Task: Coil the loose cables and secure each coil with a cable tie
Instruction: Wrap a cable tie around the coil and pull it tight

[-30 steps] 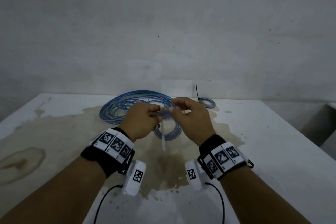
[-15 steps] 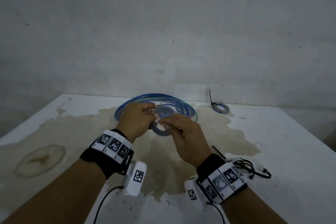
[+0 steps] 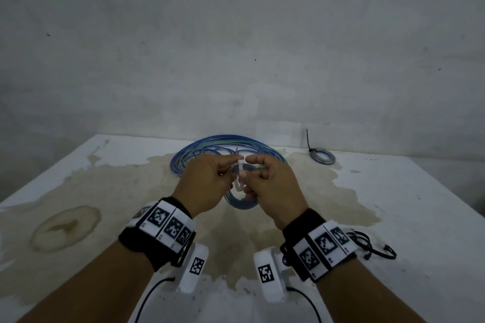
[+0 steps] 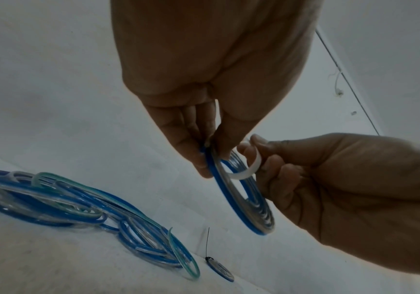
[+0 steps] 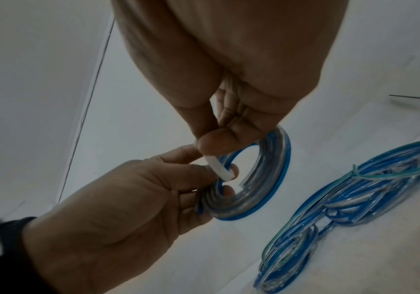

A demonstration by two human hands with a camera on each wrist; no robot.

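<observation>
A small coil of blue and clear cable point(image 4: 244, 201) is held up above the table between both hands. My left hand point(image 4: 208, 157) pinches the coil's rim between thumb and fingers. My right hand point(image 5: 211, 151) pinches a white cable tie point(image 5: 220, 169) that curves through the coil's point(image 5: 269, 179) middle hole. In the head view the left hand point(image 3: 235, 164) and the right hand point(image 3: 249, 166) meet over the coil point(image 3: 240, 203), and the tie point(image 3: 239, 178) shows between them. Where the tie's ends lie is hidden by fingers.
A pile of loose blue, clear and green cables point(image 3: 225, 145) lies on the stained white table point(image 3: 393, 204) just behind my hands. A small finished coil with a black tie point(image 3: 322, 157) sits far right near the wall. Black ties point(image 3: 372, 246) lie by my right wrist.
My right hand has risen from below the coil to level with the left. The white tie, hanging straight a second ago, now bends through the coil's hole.
</observation>
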